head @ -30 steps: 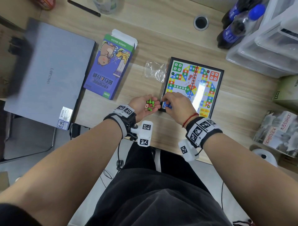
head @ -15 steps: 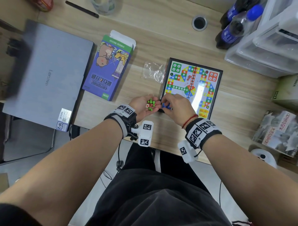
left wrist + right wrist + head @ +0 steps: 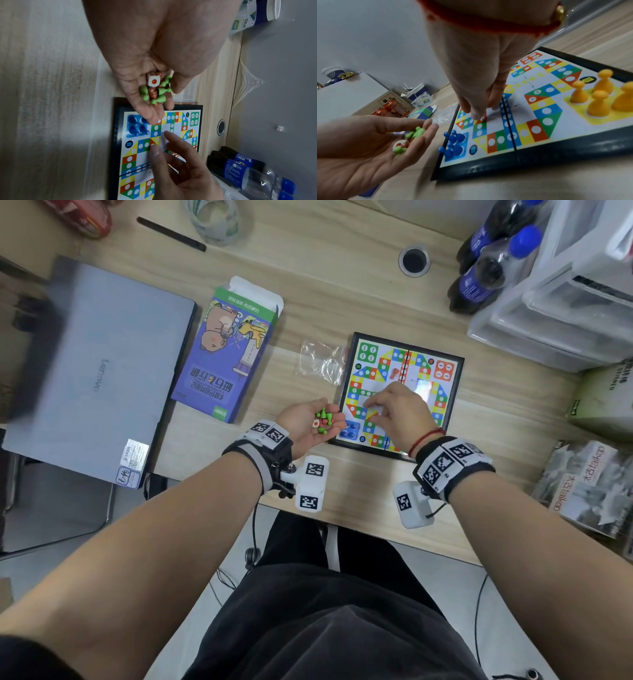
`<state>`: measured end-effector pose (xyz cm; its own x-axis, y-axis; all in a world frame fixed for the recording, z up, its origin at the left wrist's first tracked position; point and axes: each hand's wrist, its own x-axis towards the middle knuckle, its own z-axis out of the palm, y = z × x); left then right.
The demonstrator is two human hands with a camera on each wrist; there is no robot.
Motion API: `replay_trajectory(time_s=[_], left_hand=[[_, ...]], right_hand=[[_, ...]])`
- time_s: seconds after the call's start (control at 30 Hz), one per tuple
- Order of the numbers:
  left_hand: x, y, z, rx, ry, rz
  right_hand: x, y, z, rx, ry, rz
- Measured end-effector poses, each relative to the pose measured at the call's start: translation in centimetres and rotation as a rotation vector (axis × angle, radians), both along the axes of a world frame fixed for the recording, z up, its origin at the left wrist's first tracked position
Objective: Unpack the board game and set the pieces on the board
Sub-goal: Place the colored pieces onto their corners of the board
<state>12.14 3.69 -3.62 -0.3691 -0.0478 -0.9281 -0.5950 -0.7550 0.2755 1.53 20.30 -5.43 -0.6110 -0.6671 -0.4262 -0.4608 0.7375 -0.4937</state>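
Note:
The colourful game board (image 3: 460,378) lies open on the desk. Several blue pawns (image 3: 349,433) stand in its near left corner, and several yellow pawns (image 3: 597,102) in the near right corner. My left hand (image 3: 330,419) lies palm up beside the board's left edge, carrying green pawns (image 3: 161,90), orange pawns (image 3: 152,93) and a white die (image 3: 153,81). My right hand (image 3: 375,410) hovers over the board's middle left with relaxed fingers, holding nothing; its thumb tip (image 3: 476,116) is close to the board.
The purple game box (image 3: 226,354) and an empty plastic bag (image 3: 320,362) lie left of the board. A closed laptop (image 3: 96,378) is at far left. Soda bottles (image 3: 486,268) and clear drawers (image 3: 565,302) stand back right; magazines (image 3: 582,481) lie at right.
My right hand has left the blue corner and moved right and farther over the board's middle, with the blue pawns now uncovered there. My left hand has stayed in place.

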Motion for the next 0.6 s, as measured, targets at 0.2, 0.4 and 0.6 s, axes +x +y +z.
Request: replay_trajectory(time_s=[0.2, 0.4, 0.6], left_hand=[[-0.1, -0.4, -0.1, 0.002, 0.002, 0.019], [-1.0, -0.1, 0.2, 0.007, 0.011, -0.004], [-2.1, -0.1, 0.5, -0.008, 0.025, -0.035]], right_hand=[[-0.9, 1.3, 0.0, -0.082, 0.152, -0.194], [-3.2, 0.9, -0.4, -0.097, 0.164, -0.179], [-4.3, -0.8, -1.3, 0.018, 0.165, -0.107]])
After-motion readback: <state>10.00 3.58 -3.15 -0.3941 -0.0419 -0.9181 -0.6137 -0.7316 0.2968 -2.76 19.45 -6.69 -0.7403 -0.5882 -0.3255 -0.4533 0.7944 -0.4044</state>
